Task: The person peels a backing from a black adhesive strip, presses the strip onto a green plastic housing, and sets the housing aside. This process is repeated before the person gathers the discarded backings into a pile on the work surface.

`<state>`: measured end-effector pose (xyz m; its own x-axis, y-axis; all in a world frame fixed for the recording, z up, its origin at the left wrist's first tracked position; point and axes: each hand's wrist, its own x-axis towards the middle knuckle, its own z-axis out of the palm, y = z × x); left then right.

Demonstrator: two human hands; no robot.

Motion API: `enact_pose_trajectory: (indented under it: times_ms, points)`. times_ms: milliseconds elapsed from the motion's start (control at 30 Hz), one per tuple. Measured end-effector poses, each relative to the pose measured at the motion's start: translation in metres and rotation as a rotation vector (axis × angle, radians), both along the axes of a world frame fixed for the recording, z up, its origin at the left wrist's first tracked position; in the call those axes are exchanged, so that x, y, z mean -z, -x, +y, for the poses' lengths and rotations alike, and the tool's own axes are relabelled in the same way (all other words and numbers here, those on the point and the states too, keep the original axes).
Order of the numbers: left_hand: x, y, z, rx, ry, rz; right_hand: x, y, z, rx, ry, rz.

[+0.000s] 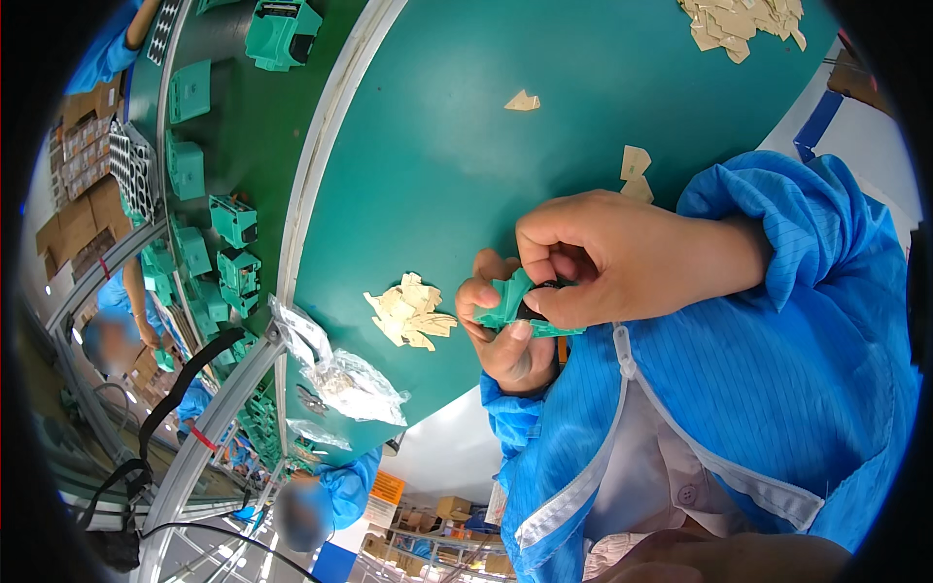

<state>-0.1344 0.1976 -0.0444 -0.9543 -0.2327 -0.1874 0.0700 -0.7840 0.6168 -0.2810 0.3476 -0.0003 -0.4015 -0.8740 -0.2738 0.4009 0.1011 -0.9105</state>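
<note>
While left hand (512, 355) clamps green housing (507, 296), right hand (617, 255), at two o'clock, pinches its black part (530, 308); fitting appears unfinished.

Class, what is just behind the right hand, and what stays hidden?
Partly visible behind the right hand are a green piece, a dark part and the left hand. The rest is covered, so full shapes cannot be seen.

Above the worktable (437, 146), a green part (506, 295) partly masked by the right hand (627, 257) (black piece (530, 308) indistinct); upon it, cream pile (741, 24), cropped; beside it, co-worker's head (299, 515), blurred.
</note>
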Motion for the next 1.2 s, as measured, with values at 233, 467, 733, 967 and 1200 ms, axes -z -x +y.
enact_pose_trajectory:
  times_ms: [233, 467, 733, 967, 1200]
  points:
    - [-0.017, 0.009, 0.013, -0.13, -0.021, -0.059, -0.007, 0.003, 0.001, -0.051, -0.029, -0.068]
    - [-0.013, 0.011, 0.014, -0.12, -0.033, -0.056, -0.003, 0.005, 0.002, -0.056, -0.03, -0.063]
    - [0.0, -0.002, 0.0, -0.019, 0.009, -0.002, -0.004, 0.003, 0.0, -0.067, -0.046, -0.068]
    - [-0.013, 0.011, 0.012, -0.164, 0.023, -0.087, 0.004, -0.007, -0.002, 0.066, -0.007, 0.171]
    - [-0.035, 0.025, 0.008, -0.22, 0.107, -0.068, 0.042, -0.01, -0.01, 0.272, 0.093, 0.224]
